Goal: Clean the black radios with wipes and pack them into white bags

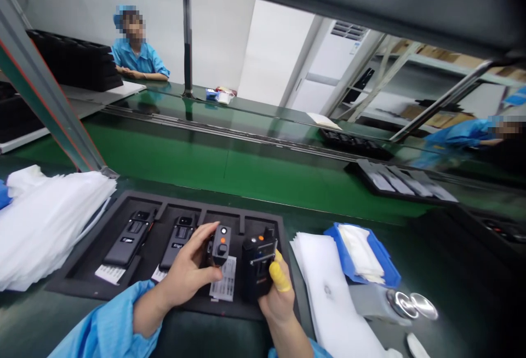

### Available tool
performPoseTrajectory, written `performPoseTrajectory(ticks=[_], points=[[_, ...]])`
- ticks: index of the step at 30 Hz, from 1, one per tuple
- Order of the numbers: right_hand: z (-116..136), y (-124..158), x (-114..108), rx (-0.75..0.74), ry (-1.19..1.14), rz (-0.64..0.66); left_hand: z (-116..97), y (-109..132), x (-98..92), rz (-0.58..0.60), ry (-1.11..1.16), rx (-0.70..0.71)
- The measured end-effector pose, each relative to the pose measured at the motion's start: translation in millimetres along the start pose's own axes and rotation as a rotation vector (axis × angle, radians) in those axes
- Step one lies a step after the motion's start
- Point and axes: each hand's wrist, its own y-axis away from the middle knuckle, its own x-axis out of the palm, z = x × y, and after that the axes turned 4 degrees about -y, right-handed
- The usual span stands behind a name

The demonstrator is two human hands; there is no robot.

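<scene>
My left hand (189, 265) grips a dark handheld device (222, 245), its narrow end with a white and an orange button facing me. My right hand (279, 289), with yellow covers on fingertips, holds a second black handheld device (257, 265) with a clip on its side. Both are above a black foam tray (98, 292). In the tray's left slots lie two more devices, a left one (129, 240) and a middle one (177, 243), back clips up. A printed label sheet (224, 281) shows beneath my left hand; smaller labels stick out under the lying devices.
White foam sleeves (45, 226) are piled at left, more sleeves (329, 297) at right. A blue bin (386, 270) holds white cloths, beside a bottle with a metal lid (402, 303). Beyond runs a green conveyor (230, 166) with a loaded tray (405, 182). Two co-workers sit across.
</scene>
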Motion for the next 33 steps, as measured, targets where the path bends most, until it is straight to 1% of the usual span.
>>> performPoseTrajectory(ticks=[2,4,8,10,12,14,17,19,22,24,25,27,28,30,32,33], points=[[2.5,-2.9,0.7,-0.016,-0.007,-0.005,0.9,-2.6,-0.7,-0.03,-0.03,0.008],[5.5,-6.4,0.3,-0.087,-0.007,-0.006,2.2,-4.6,-1.8,-0.08,-0.12,0.062],[12.5,-10.0,-4.7,-0.295,0.087,0.066,2.3,-5.6,-3.2,-0.166,-0.393,0.291],[17.3,-7.2,-6.9,-0.349,0.196,0.114,-0.3,-4.3,-2.7,-0.196,-0.483,0.399],[22.9,-1.2,-7.5,-0.352,0.307,0.146,-4.0,-2.5,-1.6,-0.213,-0.534,0.477],[28.2,5.7,-7.3,-0.336,0.377,0.156,-7.3,-1.0,-0.6,-0.214,-0.561,0.522],[31.7,14.4,-8.8,-0.337,0.395,0.127,-9.4,0.5,-0.4,-0.208,-0.568,0.567],[30.9,18.2,-11.6,-0.335,0.397,0.109,-9.9,2.3,-0.5,-0.207,-0.564,0.572],[30.9,20.0,-15.7,-0.332,0.404,0.084,-13.1,5.9,-0.3,-0.208,-0.555,0.535],[35.6,17.1,-14.8,-0.347,0.42,0.046,-19.3,6.3,-0.4,-0.219,-0.579,0.475],[39.4,13.8,-12.7,-0.351,0.439,0.02,-23.6,4.8,-0.6,-0.227,-0.612,0.414],[47.8,3.0,-6.0,-0.32,0.519,-0.024,-33.6,-3.1,-0.9,-0.216,-0.724,0.222],[51.0,-4.5,-2.3,-0.284,0.571,-0.03,-38.4,-9.4,-0.7,-0.187,-0.801,0.111],[52.9,-22.0,3.1,-0.195,0.669,-0.007,-45.3,-25.5,1.3,-0.07,-1.003,-0.073],[47.6,-40.3,3.8,-0.168,0.709,0.004,-47.5,-42.7,5.9,0.037,-1.2,-0.169],[43.0,-48.7,2.3,-0.174,0.721,0.002,-46.9,-50.6,9.1,0.063,-1.269,-0.191]])
